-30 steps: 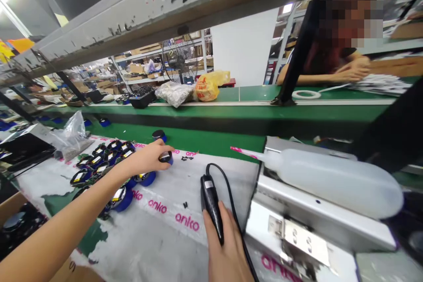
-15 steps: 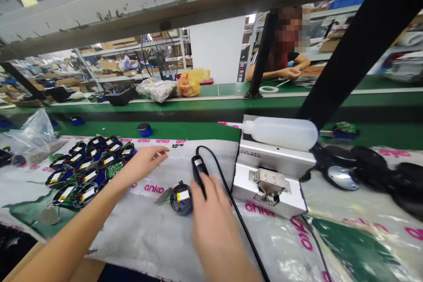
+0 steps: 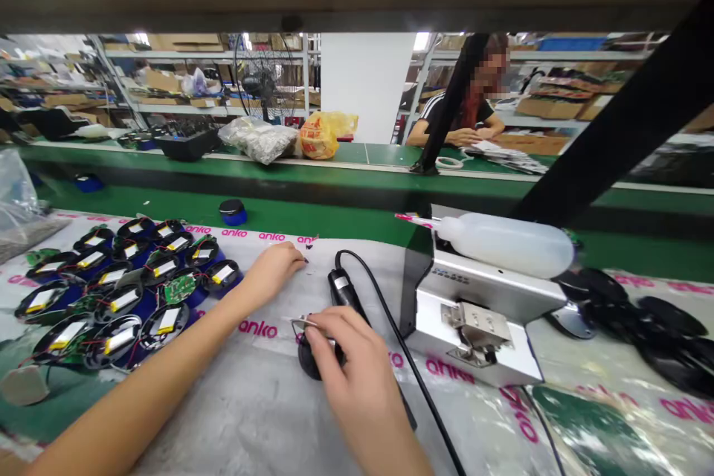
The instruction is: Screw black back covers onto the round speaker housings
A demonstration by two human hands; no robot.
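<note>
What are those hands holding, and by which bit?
Right hand: a round black casing, seemingly by its right side. Left hand: touching a tiny black piece, grip unclear.

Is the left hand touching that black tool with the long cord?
Apart. The head view shows it: a strip of white sheet lies plainly between the left hand and the black tool.

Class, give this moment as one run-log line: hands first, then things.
left hand: at small dark part; right hand: on black unit; corded tool: part-hidden by right hand; bottle: lying atop machine
</note>
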